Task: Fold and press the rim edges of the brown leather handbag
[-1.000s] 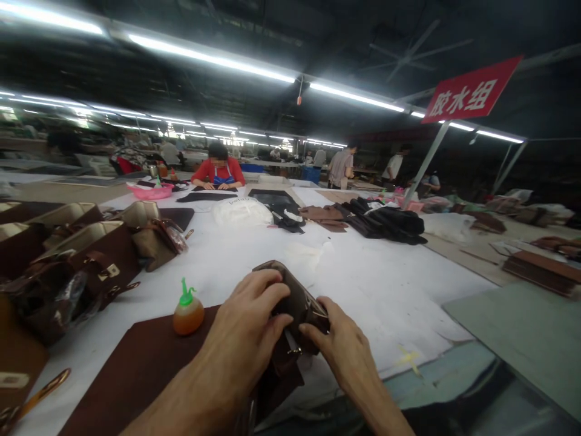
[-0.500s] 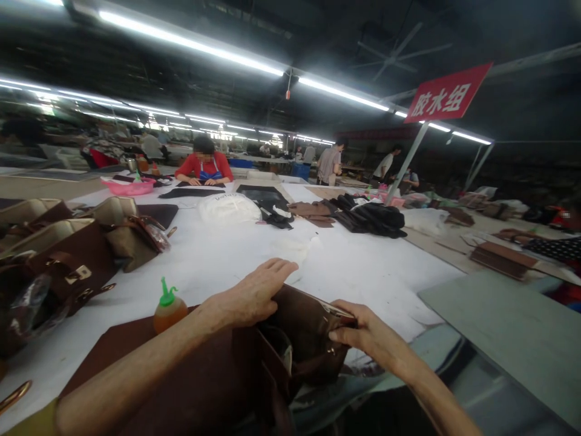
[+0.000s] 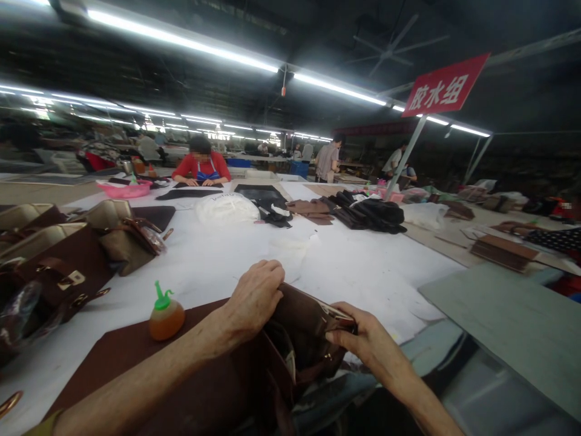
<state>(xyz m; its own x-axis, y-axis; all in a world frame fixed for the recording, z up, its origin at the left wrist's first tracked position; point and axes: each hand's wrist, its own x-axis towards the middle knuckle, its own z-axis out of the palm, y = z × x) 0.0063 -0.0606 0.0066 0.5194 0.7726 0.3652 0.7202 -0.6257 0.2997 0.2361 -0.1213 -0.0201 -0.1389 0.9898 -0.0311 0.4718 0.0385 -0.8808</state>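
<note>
A dark brown handbag lies at the table's near edge, its opening turned up and a pale lining partly showing. At the bag's far left edge, my left hand is closed with its fingers bent over the rim; the fingertips are partly hidden. My right hand pinches the right end of the same rim, thumb inside and fingers outside. Under my left forearm spreads a flat brown panel. On it stands a squeeze bottle of amber liquid with a green nozzle cap.
Several brown handbags stand at the left. Farther back on the white-covered table are a white plastic bag, black pieces and a pink basin. A co-worker in red sits opposite. A grey-green board lies at right.
My left hand's fingers, stretched out before, have bent down onto the bag's rim. My right hand keeps its hold. The view has shifted slightly.
</note>
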